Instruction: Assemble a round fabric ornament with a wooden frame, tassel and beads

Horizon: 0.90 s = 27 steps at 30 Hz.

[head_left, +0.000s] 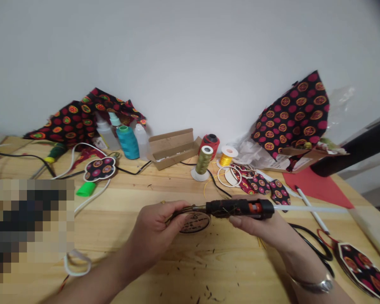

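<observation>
My right hand (pixel 262 226) is wrapped around a black hot glue gun (pixel 240 208), held level, with a white glue stick (pixel 307 208) sticking out to the right. The gun's metal nozzle points left and meets a thin ring-shaped piece (pixel 179 212) that my left hand (pixel 158 223) pinches between fingers and thumb. Under the nozzle a round dark cardboard disc (pixel 194 222) lies on the wooden table (pixel 190 261). A silver bracelet (pixel 316 286) circles my right wrist.
Thread spools stand behind: olive (pixel 204 160), yellow (pixel 226 158), red (pixel 210 143), teal (pixel 128 142). An open cardboard box (pixel 172 147), patterned fabric (pixel 82 116), white rings (pixel 229 176), black scissors (pixel 316 245), a pen (pixel 312 209), red paper (pixel 316 185) and cables surround the hands.
</observation>
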Each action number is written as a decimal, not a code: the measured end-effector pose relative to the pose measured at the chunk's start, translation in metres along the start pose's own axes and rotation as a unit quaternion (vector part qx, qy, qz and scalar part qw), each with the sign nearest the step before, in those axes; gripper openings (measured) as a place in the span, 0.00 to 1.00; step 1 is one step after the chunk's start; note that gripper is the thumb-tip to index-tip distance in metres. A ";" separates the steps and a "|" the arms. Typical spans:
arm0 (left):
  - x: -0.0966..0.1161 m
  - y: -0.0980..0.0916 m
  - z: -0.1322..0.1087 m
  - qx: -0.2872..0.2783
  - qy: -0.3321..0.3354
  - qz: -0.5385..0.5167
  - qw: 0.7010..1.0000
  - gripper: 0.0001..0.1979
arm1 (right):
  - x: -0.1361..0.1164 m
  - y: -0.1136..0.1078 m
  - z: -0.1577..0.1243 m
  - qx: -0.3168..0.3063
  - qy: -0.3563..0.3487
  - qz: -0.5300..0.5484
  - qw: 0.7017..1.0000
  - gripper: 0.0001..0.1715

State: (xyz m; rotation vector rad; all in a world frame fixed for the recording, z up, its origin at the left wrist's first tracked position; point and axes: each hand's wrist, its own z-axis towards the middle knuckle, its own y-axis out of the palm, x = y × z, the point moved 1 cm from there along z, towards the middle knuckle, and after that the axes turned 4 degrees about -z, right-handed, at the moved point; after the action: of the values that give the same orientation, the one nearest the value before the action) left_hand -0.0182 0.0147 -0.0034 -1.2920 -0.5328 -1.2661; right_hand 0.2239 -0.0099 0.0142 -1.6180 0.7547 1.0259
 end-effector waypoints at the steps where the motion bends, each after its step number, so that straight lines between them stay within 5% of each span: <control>1: 0.000 0.000 -0.001 0.006 0.000 -0.001 1.000 0.08 | 0.001 -0.001 0.000 0.007 0.001 -0.001 1.000 0.20; 27: -0.002 0.001 0.001 -0.002 0.014 0.014 1.000 0.08 | -0.013 -0.001 0.002 0.019 -0.056 -0.049 0.997 0.14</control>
State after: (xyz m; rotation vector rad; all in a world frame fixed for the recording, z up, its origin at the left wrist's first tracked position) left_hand -0.0177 0.0161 -0.0058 -1.2789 -0.4927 -1.2604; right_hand 0.2180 -0.0082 0.0263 -1.5368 0.6099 1.0156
